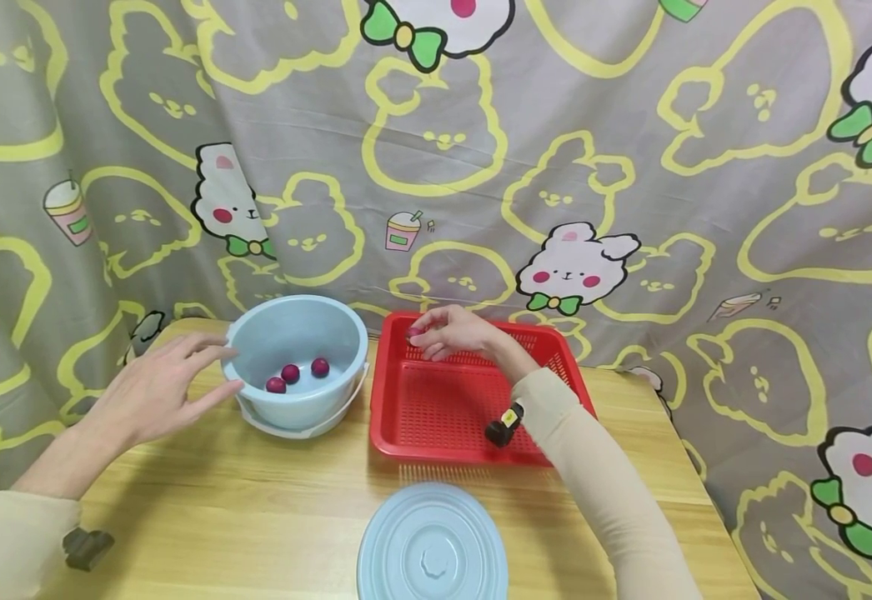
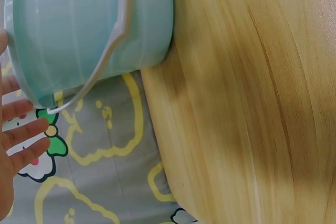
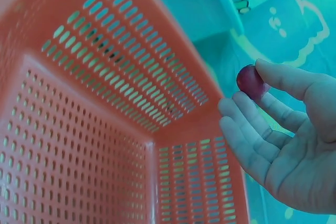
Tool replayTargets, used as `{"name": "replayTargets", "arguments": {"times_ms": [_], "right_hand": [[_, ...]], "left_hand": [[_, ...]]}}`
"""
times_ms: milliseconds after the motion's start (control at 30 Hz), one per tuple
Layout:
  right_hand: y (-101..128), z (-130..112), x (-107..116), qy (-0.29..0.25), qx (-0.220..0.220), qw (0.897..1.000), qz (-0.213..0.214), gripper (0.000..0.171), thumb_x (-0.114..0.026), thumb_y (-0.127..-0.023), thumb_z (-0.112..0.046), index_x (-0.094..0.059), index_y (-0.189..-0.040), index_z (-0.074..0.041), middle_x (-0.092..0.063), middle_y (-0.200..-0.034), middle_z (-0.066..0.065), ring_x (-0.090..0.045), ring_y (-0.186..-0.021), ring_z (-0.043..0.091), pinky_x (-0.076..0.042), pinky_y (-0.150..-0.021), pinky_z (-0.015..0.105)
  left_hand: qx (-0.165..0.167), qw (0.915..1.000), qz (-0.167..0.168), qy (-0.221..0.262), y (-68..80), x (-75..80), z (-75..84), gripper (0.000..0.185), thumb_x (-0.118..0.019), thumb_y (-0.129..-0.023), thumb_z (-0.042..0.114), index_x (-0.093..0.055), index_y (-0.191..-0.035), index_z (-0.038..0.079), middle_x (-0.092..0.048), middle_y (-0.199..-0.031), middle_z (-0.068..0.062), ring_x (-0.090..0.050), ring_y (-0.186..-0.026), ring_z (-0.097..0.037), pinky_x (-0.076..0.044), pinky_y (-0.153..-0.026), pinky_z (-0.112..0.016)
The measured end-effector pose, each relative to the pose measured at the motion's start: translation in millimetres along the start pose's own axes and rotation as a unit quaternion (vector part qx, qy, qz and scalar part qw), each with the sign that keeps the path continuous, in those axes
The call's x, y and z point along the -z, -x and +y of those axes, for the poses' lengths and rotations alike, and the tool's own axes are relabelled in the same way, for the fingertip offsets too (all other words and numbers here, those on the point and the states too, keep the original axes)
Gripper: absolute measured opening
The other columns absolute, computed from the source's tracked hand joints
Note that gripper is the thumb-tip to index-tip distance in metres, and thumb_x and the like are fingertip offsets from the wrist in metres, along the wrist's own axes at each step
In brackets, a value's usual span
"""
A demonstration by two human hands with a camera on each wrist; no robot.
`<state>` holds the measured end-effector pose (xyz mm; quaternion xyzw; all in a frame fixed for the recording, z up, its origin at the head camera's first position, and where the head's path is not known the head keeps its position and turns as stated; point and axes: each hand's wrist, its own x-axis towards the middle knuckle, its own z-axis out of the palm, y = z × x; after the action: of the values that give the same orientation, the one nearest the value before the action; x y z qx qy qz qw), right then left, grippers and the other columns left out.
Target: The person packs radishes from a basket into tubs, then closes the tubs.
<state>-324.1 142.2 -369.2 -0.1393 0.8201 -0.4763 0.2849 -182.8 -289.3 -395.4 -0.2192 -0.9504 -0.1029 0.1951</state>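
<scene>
My right hand pinches a small dark-red round fruit between thumb and fingertips, above the back left corner of a red perforated plastic basket. Inside the basket no fruit shows. To its left stands a light-blue bucket with several such fruits on its bottom. My left hand is beside the bucket's left rim, fingers spread and fairly straight, holding nothing. In the left wrist view its fingers are by the rim; whether they touch it I cannot tell.
A round light-blue lid lies on the wooden table near its front, before the basket. The bucket's white handle hangs down its outside. A patterned grey curtain hangs behind the table and at its sides.
</scene>
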Motion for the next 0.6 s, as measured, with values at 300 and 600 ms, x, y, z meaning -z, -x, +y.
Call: {"name": "replayTargets", "arguments": {"times_ms": [300, 600], "right_hand": [[10.4, -18.9, -7.0, -0.001, 0.034, 0.999, -0.005, 0.036, -0.078, -0.096, -0.018, -0.068, -0.128, -0.005, -0.077, -0.112, 0.01, -0.077, -0.095, 0.026, -0.063, -0.098, 0.051], [16.3, -36.0, -19.7, -0.013, 0.058, 0.998, -0.004, 0.034, -0.078, -0.097, -0.018, -0.068, -0.127, -0.006, -0.076, -0.114, 0.016, -0.075, -0.11, 0.044, -0.065, -0.094, 0.045]], "left_hand": [[-0.002, 1.0, 0.002, 0.002, -0.4, -1.0, -0.4, 0.048, -0.076, -0.094, 0.047, -0.073, -0.126, 0.011, -0.069, -0.131, -0.017, -0.067, -0.117, -0.042, -0.059, -0.082, -0.065], [-0.005, 1.0, 0.008, 0.003, -0.3, -0.9, 0.5, 0.048, -0.077, -0.093, 0.046, -0.073, -0.126, 0.011, -0.069, -0.131, -0.017, -0.067, -0.117, -0.042, -0.058, -0.082, -0.064]]}}
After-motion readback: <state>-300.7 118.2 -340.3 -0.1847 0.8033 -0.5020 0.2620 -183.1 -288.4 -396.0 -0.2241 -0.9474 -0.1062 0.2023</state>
